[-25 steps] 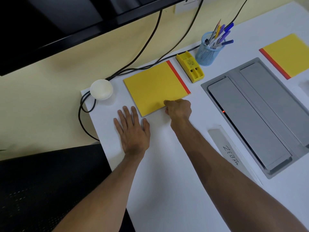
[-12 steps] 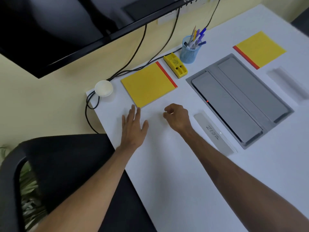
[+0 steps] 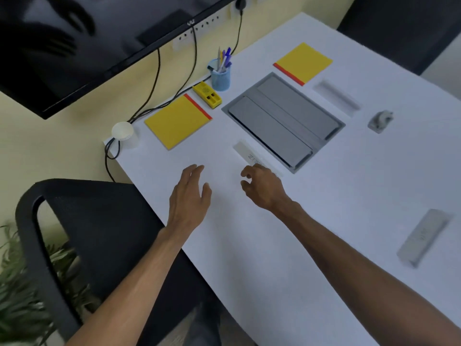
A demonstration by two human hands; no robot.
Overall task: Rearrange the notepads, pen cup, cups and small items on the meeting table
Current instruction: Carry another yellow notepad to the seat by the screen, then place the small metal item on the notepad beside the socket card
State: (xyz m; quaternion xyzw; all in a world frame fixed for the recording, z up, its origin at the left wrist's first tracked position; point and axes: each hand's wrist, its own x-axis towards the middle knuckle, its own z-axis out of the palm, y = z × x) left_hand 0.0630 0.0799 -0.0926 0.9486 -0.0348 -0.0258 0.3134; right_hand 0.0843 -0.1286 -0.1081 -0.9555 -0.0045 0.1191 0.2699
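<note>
A yellow notepad (image 3: 177, 121) with a red edge lies near the table's far left corner, beside a white paper cup (image 3: 122, 133). A second yellow notepad (image 3: 303, 62) lies further right. The blue mesh pen cup (image 3: 220, 77) full of pens stands by the wall, next to a yellow stapler-like item (image 3: 207, 94). My left hand (image 3: 190, 193) hovers flat with fingers apart, holding nothing. My right hand (image 3: 262, 187) has loosely curled fingers, empty, touching the near end of a white name plate (image 3: 245, 151).
The white table (image 3: 287, 245) has a grey recessed cable box (image 3: 283, 118) in its middle. Two more name plates (image 3: 335, 96) (image 3: 424, 236) and a small grey object (image 3: 380, 119) lie on the right. A black chair (image 3: 82, 221) stands at left; cables hang below a monitor (image 3: 87, 46).
Both hands have drawn back from the near notepad toward me. The right hand let go of the notepad's edge and now sits by the name plate. The view has pulled back.
</note>
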